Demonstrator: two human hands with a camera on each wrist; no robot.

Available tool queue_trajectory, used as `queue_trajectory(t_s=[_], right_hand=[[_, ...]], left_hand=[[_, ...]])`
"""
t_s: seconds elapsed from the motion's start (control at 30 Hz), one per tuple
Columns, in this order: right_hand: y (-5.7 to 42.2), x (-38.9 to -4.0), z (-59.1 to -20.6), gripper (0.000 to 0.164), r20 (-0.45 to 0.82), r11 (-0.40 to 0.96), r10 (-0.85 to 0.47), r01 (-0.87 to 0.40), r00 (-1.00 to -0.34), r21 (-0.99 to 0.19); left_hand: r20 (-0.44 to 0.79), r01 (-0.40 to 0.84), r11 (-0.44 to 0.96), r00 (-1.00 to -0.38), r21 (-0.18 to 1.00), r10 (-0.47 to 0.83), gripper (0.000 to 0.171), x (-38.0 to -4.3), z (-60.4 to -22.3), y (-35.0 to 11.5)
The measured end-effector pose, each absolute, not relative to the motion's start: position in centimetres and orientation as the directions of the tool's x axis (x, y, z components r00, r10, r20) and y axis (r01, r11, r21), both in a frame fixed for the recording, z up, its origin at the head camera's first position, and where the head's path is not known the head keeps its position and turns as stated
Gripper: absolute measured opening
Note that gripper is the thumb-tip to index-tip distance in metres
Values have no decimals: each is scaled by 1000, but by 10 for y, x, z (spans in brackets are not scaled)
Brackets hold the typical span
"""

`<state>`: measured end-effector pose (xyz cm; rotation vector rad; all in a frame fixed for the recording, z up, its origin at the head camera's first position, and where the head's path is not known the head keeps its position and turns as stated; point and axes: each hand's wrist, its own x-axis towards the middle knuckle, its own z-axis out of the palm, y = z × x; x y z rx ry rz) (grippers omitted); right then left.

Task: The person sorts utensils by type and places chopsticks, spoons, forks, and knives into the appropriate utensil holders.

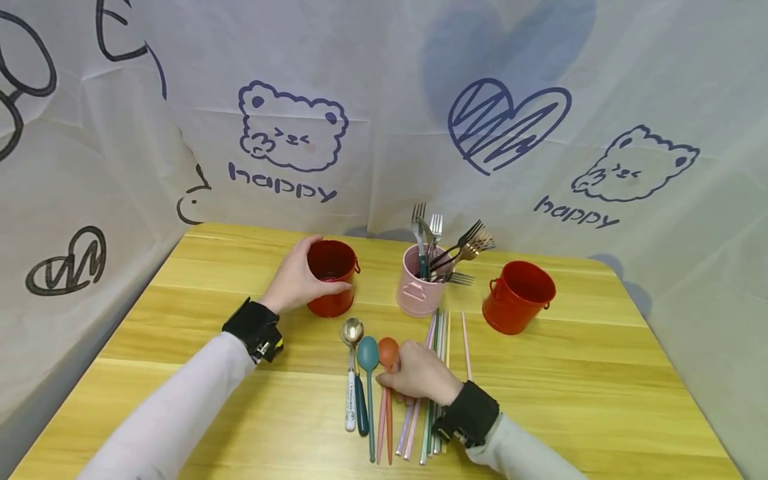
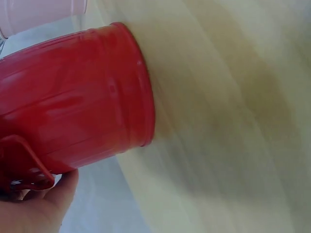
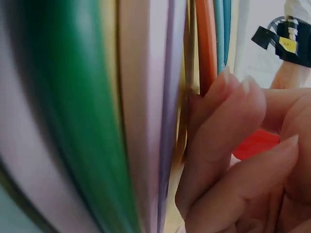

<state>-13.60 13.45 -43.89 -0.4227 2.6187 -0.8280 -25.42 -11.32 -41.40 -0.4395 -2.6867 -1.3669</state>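
My left hand (image 1: 300, 280) grips a small red bucket (image 1: 339, 297) at the back left, with the thumb across its near rim; the side wall of the red bucket (image 2: 82, 97) fills much of the left wrist view. My right hand (image 1: 423, 372) has curled fingers at the neck of an orange spoon (image 1: 389, 351) and pinches it. A pink stick (image 1: 382, 433) runs beside the orange handle. Left of it lie a teal spoon (image 1: 368, 355) and a metal spoon (image 1: 353, 330) with a white handle. Several chopsticks (image 1: 427, 427) lie partly under the right hand.
A pink bucket (image 1: 415, 297) at the back middle holds several forks (image 1: 468, 243). To its right stands a second red bucket (image 1: 510, 310). A dark teal handle (image 1: 361, 407) lies among the spoons, and one pale pink chopstick (image 1: 466, 347) lies apart. White cloth hangs behind the wooden table (image 1: 600, 373).
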Motion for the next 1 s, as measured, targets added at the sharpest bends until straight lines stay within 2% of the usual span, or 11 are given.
queue_trajectory(t_s=[0.17,0.4,0.57,0.77,0.87,1.0], right_hand=[[137,-137,-440,39,-276,747,-399,-136,-874,-651],[140,-139,-436,38,-305,713,-401,-85,-864,-696],[142,-143,-429,33,-270,684,-411,-99,-871,-723],[142,-152,-418,28,-176,621,-457,-171,-872,-765],[139,-158,-410,26,-90,598,-465,-238,-881,-765],[133,-168,-398,23,70,624,-426,-349,-902,-700]], left_hand=[[197,265,501,-963,824,186,105,-252,-418,-113],[219,271,452,-962,850,164,93,-251,-423,-110],[225,276,441,-960,854,166,90,-251,-424,-111],[214,280,447,-958,850,192,90,-253,-425,-115],[208,287,443,-954,850,217,91,-254,-426,-117],[207,308,421,-941,853,268,91,-256,-425,-121]])
